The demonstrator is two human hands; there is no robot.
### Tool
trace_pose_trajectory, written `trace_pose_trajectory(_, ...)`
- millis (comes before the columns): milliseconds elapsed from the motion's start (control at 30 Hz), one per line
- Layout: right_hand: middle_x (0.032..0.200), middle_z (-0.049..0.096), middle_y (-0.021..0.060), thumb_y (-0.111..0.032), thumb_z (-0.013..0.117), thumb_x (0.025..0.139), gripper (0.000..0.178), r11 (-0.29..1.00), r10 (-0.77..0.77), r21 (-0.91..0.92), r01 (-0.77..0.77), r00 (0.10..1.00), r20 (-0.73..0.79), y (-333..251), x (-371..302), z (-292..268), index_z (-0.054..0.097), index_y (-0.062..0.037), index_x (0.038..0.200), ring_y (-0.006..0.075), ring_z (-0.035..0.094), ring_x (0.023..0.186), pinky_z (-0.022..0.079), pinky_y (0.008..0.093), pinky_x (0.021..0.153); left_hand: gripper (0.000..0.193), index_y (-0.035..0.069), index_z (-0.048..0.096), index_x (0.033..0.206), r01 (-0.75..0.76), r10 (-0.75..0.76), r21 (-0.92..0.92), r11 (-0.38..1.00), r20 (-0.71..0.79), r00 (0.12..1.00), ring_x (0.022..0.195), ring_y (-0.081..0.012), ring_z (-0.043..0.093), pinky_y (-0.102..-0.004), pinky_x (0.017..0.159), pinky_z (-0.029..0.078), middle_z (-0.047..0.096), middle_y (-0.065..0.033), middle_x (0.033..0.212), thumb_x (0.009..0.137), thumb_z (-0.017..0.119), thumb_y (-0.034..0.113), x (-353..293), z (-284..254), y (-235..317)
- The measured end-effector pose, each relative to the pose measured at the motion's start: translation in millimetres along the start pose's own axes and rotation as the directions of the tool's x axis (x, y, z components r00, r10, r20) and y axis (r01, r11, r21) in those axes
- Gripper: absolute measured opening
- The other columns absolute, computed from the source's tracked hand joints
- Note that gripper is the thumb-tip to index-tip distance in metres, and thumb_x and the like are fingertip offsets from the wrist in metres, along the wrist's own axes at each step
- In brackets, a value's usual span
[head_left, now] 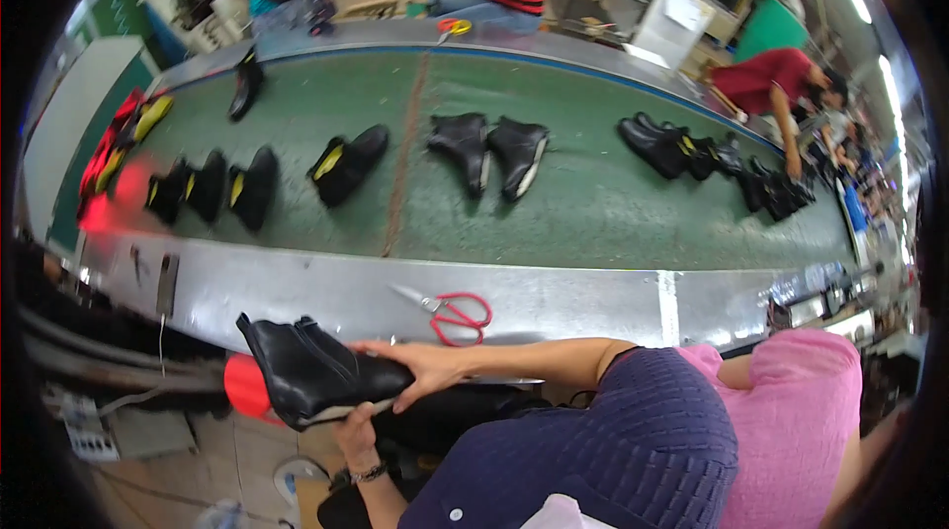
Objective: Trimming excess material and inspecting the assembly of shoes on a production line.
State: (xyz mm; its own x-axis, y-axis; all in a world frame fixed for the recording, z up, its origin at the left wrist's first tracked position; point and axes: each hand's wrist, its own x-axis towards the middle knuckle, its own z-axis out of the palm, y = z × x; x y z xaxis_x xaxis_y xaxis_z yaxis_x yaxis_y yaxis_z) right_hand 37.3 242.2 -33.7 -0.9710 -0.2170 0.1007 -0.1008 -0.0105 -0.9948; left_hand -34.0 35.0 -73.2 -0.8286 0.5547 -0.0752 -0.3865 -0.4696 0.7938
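Observation:
A black ankle boot (316, 371) is held tilted over the near side of the table, its shaft to the left and toe to the right. My right hand (425, 371) reaches in from the right and grips the toe. From below, my left hand (356, 433), with a bracelet at its wrist, grips the boot at its pale sole edge. Thread snips or scissors with red handles (461, 317) lie on the metal ledge (554, 297) just beyond my right hand. Behind the boot's heel shows a red rounded object (247, 388), its kind unclear.
A green conveyor belt (554, 232) carries several black boots, including a pair (489, 153) in the middle. Yellow-handled scissors (454, 27) lie on the far ledge. Co-workers sit across; one in dark red (766, 79) reaches onto the belt. A pink-clothed person (801, 420) is close on the right.

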Motion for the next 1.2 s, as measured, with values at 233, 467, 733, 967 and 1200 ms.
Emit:
trace_pose_trajectory(233, 0.142, 0.044, 0.0117, -0.023, 0.079, 0.075, 0.084, 0.988, 0.104, -0.113, -0.107, 0.994, -0.032, -45.1, 10.3, -1.2, 0.033, -0.0130, 0.145, 0.0283, 0.052, 0.122, 0.041, 0.0387, 0.100, 0.067, 0.003, 0.037, 0.139, 0.080, -0.117, -0.256, 0.963, -0.133, 0.984, 0.128, -0.0250, 0.043, -0.0431, 0.108, 0.034, 0.045, -0.0086, 0.138, 0.083, 0.067, 0.025, -8.1, 8.8, 10.8)
trace_pose_trajectory(467, 0.138, 0.048, 0.0074, -0.016, 0.083, 0.070, 0.077, 0.969, 0.222, 0.206, -0.135, 0.840, -0.495, -53.1, -4.9, -23.3, 0.046, -0.0089, 0.137, 0.0187, 0.045, 0.126, 0.041, 0.0331, 0.100, 0.082, 0.012, 0.021, 0.150, 0.124, -0.119, -0.010, 0.992, 0.213, 0.970, 0.116, -0.0226, 0.054, -0.0367, 0.099, 0.043, 0.049, -0.0101, 0.135, 0.086, 0.071, 0.025, -2.4, 6.2, -12.5)
trace_pose_trajectory(733, 0.123, 0.059, 0.0208, -0.038, 0.071, 0.079, 0.074, 0.798, -0.286, -0.454, -0.396, 0.414, -0.864, -20.1, 32.5, -139.1, 0.040, -0.0097, 0.141, 0.0340, 0.060, 0.110, 0.046, 0.0380, 0.093, 0.039, -0.006, 0.050, 0.127, 0.164, -0.179, 0.456, 0.875, -0.010, 0.984, 0.091, -0.0180, 0.066, -0.0246, 0.077, 0.052, 0.064, -0.0119, 0.106, 0.090, 0.060, 0.003, -20.4, -4.5, -71.3)
trace_pose_trajectory(967, 0.082, 0.069, 0.0151, -0.028, 0.064, 0.084, 0.034, 0.755, 0.139, -0.480, -0.448, 0.823, -0.551, 39.2, 46.9, -71.5, 0.064, -0.0146, 0.115, 0.0318, 0.067, 0.076, 0.052, 0.0423, 0.070, 0.032, -0.007, 0.053, 0.122, 0.238, -0.208, 0.462, 0.854, -0.116, 0.971, 0.083, -0.0177, 0.067, -0.0255, 0.070, 0.054, 0.066, -0.0118, 0.099, 0.094, 0.057, 0.008, -17.2, -3.4, -72.8)
trace_pose_trajectory(1200, 0.075, 0.067, 0.0136, -0.026, 0.062, 0.081, 0.027, 0.595, 0.135, -0.730, -0.337, 0.937, -0.323, 100.7, 39.3, 34.9, 0.067, -0.0164, 0.105, 0.0314, 0.066, 0.072, 0.051, 0.0433, 0.063, 0.018, -0.005, 0.058, 0.108, 0.163, -0.150, 0.473, 0.866, -0.064, 0.987, 0.080, -0.0135, 0.066, -0.0249, 0.068, 0.053, 0.066, -0.0080, 0.097, 0.096, 0.053, 0.008, -19.7, -6.7, -74.7)
